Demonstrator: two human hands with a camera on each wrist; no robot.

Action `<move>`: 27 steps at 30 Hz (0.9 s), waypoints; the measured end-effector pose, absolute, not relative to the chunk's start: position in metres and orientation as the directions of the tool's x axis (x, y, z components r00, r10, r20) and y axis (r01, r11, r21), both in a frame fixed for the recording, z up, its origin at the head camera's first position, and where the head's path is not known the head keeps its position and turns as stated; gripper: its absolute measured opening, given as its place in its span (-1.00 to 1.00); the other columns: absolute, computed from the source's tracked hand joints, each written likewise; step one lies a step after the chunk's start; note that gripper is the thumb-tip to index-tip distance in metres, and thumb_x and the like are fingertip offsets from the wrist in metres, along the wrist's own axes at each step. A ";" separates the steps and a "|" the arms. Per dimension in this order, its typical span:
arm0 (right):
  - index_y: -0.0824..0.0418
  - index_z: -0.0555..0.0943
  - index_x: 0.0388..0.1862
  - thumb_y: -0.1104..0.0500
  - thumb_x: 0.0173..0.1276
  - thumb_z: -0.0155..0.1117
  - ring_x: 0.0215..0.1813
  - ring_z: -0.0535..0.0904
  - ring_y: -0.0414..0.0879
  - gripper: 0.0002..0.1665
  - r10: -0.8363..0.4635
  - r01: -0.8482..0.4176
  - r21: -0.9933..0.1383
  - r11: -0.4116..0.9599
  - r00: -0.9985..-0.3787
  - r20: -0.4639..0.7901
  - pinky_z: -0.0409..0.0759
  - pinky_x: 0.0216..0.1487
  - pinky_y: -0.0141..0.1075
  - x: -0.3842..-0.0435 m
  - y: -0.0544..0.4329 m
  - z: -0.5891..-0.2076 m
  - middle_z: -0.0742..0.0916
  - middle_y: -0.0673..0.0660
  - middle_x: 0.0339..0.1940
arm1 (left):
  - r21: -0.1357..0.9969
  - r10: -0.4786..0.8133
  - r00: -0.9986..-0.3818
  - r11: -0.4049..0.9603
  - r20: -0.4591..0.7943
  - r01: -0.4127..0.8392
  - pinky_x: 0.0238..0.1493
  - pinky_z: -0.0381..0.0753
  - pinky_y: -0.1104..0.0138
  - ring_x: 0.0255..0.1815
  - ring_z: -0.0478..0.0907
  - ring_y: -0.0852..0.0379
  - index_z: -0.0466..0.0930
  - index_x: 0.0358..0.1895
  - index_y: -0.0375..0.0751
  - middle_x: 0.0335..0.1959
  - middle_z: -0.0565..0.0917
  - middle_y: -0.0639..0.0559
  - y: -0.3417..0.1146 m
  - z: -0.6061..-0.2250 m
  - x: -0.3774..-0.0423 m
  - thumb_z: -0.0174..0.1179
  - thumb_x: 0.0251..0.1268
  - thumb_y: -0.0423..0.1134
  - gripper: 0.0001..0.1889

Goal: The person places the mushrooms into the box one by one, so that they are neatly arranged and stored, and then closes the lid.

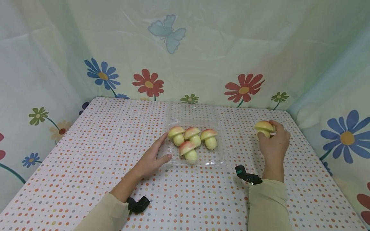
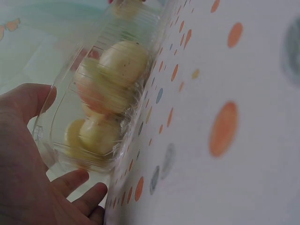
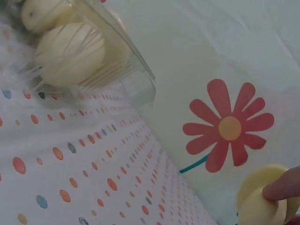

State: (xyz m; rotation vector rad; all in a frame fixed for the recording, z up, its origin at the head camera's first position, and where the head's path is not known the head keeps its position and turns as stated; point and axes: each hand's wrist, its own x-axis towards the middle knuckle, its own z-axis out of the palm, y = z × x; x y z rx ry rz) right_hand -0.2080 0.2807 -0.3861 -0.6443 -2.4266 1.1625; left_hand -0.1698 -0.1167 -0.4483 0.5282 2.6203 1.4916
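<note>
Several mushroom-shaped pieces, pale yellow with reddish caps, lie in a clear plastic clamshell box [image 1: 212, 158]; one toy mushroom [image 1: 190, 155] is nearest the front. My left hand [image 1: 150, 162] rests at the box's left side, fingers spread and fairly straight. In the left wrist view its thumb [image 2: 40, 98] is by the rim and the other fingers are near the lower corner. Away to the right of the box, my right hand [image 1: 274, 142] pinches another toy mushroom [image 1: 263, 126] between thumb and fingers. Part of that mushroom [image 3: 260, 204] shows at the right wrist view's lower corner.
The box's transparent lid [image 1: 192, 112] lies folded back toward the rear wall. A dotted cloth covers the table [image 1: 101, 141]. Flower-printed curtains [image 1: 202, 64] enclose the back and both sides. Black wrist cameras [image 1: 138, 204] stick out from both wrists.
</note>
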 end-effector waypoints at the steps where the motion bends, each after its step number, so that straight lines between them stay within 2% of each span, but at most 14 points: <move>1: 0.09 0.31 0.61 0.22 0.47 0.19 0.10 0.42 0.02 -0.25 0.548 0.240 -0.796 0.556 -0.826 0.133 0.42 -0.05 -0.28 -0.208 0.281 -0.385 0.35 0.36 0.43 | 0.846 0.330 -0.939 0.471 0.096 0.252 0.66 0.02 -0.13 0.71 0.04 -0.10 -0.10 0.71 0.18 0.72 0.01 0.08 -0.117 -0.448 -0.170 0.18 0.48 -0.05 -0.14; 6: 0.08 0.29 0.62 0.20 0.47 0.18 0.25 0.48 0.12 -0.25 0.533 0.230 -0.800 0.555 -0.836 0.130 0.47 0.00 -0.29 -0.206 0.279 -0.381 0.32 0.31 0.51 | 0.847 0.324 -0.942 0.472 0.092 0.245 0.66 0.02 -0.13 0.71 0.04 -0.10 -0.09 0.71 0.19 0.72 0.02 0.10 -0.117 -0.449 -0.170 0.18 0.47 -0.06 -0.14; 11: 0.04 0.29 0.63 0.16 0.47 0.19 0.34 0.53 0.17 -0.24 0.508 0.209 -0.809 0.550 -0.852 0.126 0.46 -0.10 -0.45 -0.204 0.279 -0.376 0.34 0.25 0.54 | 0.847 0.324 -0.942 0.474 0.088 0.242 0.66 0.02 -0.13 0.70 0.05 -0.10 -0.09 0.71 0.20 0.72 0.02 0.09 -0.117 -0.449 -0.170 0.18 0.48 -0.04 -0.14; 20: 0.02 0.32 0.61 0.13 0.48 0.22 0.37 0.54 0.24 -0.26 0.428 0.131 -0.807 0.576 -0.889 0.161 0.45 -0.17 -0.46 -0.203 0.275 -0.370 0.36 0.24 0.54 | 0.840 0.320 -0.943 0.485 0.087 0.242 0.65 0.03 -0.15 0.70 0.06 -0.11 -0.11 0.70 0.27 0.72 0.02 0.09 -0.118 -0.450 -0.170 0.17 0.47 0.00 -0.14; 27: 0.05 0.33 0.60 0.13 0.48 0.23 0.33 0.55 0.27 -0.27 0.350 0.056 -0.793 0.606 -0.914 0.203 0.41 -0.29 -0.62 -0.201 0.274 -0.369 0.41 0.27 0.51 | 0.842 0.325 -0.941 0.480 0.089 0.245 0.65 0.03 -0.15 0.70 0.06 -0.11 -0.11 0.71 0.26 0.72 0.02 0.09 -0.118 -0.450 -0.170 0.17 0.47 0.00 -0.14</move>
